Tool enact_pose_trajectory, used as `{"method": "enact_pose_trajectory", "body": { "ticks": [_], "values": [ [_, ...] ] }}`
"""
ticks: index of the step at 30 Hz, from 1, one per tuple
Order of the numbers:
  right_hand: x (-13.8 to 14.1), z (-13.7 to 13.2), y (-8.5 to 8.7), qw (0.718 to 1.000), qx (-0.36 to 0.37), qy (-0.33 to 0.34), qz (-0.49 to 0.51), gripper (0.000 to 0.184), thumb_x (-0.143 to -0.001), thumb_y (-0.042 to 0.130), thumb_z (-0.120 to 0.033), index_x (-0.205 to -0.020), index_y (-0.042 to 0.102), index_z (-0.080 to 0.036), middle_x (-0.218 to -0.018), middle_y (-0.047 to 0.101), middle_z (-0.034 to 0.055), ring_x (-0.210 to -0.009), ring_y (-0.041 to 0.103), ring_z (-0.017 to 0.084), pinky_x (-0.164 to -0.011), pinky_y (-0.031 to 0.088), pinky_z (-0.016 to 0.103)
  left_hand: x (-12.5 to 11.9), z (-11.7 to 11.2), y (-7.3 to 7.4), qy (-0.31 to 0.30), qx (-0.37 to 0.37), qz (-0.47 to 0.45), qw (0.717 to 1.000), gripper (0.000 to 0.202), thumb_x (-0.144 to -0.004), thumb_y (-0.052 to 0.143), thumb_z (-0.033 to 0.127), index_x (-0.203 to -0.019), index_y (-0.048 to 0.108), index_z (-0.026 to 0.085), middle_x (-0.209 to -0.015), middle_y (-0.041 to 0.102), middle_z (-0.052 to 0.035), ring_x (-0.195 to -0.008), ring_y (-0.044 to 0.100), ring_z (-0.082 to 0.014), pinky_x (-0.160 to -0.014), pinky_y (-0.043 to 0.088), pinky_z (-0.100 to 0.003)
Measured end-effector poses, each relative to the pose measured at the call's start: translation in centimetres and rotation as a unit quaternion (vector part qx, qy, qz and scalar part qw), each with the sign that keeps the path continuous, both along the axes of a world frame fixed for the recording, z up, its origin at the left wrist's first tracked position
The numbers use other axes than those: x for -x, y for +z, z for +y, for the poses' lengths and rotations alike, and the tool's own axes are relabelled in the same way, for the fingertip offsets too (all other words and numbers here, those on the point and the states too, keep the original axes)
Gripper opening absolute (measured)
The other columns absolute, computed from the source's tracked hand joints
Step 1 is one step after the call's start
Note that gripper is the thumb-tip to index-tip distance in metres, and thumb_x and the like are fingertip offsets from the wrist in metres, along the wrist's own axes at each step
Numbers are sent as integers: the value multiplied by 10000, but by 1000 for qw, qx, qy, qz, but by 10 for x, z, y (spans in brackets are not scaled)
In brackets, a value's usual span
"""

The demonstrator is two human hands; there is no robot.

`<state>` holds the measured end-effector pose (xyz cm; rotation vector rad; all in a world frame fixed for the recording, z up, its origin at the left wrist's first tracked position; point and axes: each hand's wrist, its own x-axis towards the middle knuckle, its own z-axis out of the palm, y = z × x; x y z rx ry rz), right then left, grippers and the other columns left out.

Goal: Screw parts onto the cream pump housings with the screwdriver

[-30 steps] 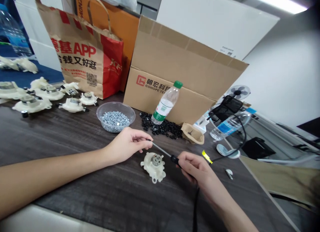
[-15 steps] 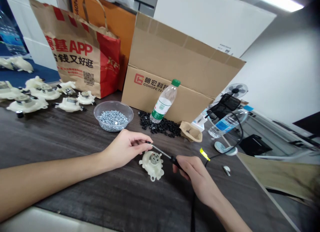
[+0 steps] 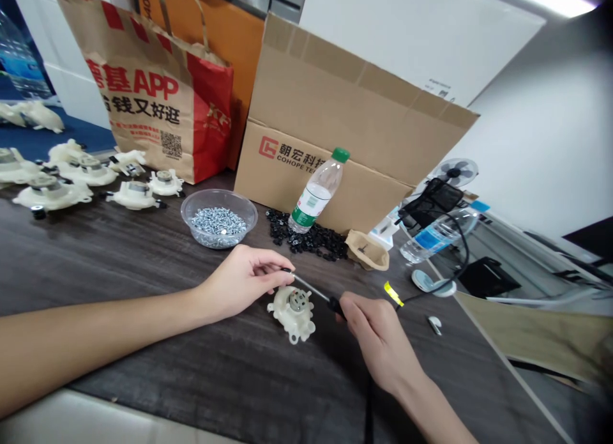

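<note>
My right hand (image 3: 378, 338) is closed round the black handle of a corded screwdriver (image 3: 316, 293), whose metal shaft slants up to the left. My left hand (image 3: 242, 278) pinches at the shaft's tip; whether a screw sits there is too small to tell. Just below the shaft a cream plastic motor housing (image 3: 293, 312) lies on the dark wooden table (image 3: 143, 265), its metal centre facing up. Neither hand touches the housing.
A clear bowl of silver screws (image 3: 219, 225) stands behind my left hand. A pile of small black parts (image 3: 311, 239), a green-capped bottle (image 3: 316, 191), a cardboard box (image 3: 354, 131) and a paper bag (image 3: 153, 92) line the back. Several cream housings (image 3: 90, 179) lie at far left.
Both hands and the screwdriver stay nearly still over the housing; the view shifts slightly. My right hand slid a little forward along the handle.
</note>
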<state>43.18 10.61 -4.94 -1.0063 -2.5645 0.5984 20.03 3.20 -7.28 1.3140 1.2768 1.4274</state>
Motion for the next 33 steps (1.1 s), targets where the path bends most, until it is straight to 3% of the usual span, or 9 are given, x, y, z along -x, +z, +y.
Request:
{"method": "enact_pose_trajectory", "body": {
  "ticks": [3,11,13,15,18,24,27,31,33],
  "values": [
    [-1,3,4,999,40,3,-4,513,-979,291,-468,-563,430,-203,-501,391,-45,-494,386,124,-522,262,284,0,0,0,1,0,4,1000,168,-778,703,231,-901,743,125,-737,730,-40,-563,600,-85,-571,525,-170],
    [2,6,-7,995,10,-48,86,311,-810,656,-458,-759,459,-223,-641,472,-65,-608,444,132,-588,341,254,5,3,0,30,-7,-12,999,213,-765,714,263,-910,728,108,-749,721,-58,-624,628,-120,-595,550,-209],
    [1,4,-7,996,-3,-52,67,300,-828,632,-462,-769,460,-223,-616,450,-72,-582,429,128,-575,324,256,4,2,-1,23,-5,-9,1000,209,-766,713,261,-909,729,110,-745,720,-56,-596,617,-109,-591,543,-208],
    [0,2,-4,998,2,-40,44,306,-910,500,-471,-742,490,-214,-577,423,-68,-547,408,124,-555,301,264,3,1,-2,16,-5,-7,1000,202,-769,712,259,-908,731,113,-748,721,-54,-572,606,-99,-584,536,-204],
    [-2,0,1,999,26,-13,28,443,-981,324,-448,-654,498,-204,-535,390,-57,-514,386,123,-539,282,274,3,1,-3,14,-3,-5,1000,202,-772,711,264,-910,731,118,-747,720,-51,-560,599,-95,-573,530,-202],
    [0,9,-10,996,36,-24,75,250,-872,577,-444,-802,458,-235,-640,442,-70,-603,414,133,-577,323,255,7,3,-1,25,-15,-2,1000,206,-770,717,279,-904,731,123,-755,716,-47,-641,630,-120,-603,553,-205],
    [0,10,-15,995,1,-44,85,336,-810,661,-407,-778,367,-246,-649,404,-82,-604,403,131,-578,320,255,6,2,-1,9,-13,0,1000,207,-773,716,284,-906,732,126,-748,715,-44,-615,622,-112,-598,547,-207],
    [0,5,-5,999,5,9,46,183,-924,485,-391,-837,486,-230,-633,450,-64,-587,430,136,-575,326,272,5,1,-2,4,-14,17,1000,209,-788,704,293,-918,731,131,-756,717,-41,-585,610,-101,-595,534,-206],
    [0,3,2,999,17,34,22,270,-964,396,-372,-796,540,-217,-616,491,-47,-575,448,138,-570,330,280,6,2,-2,6,-9,25,1000,209,-791,701,295,-920,730,133,-754,714,-37,-580,608,-99,-593,531,-202]
  ]
}}
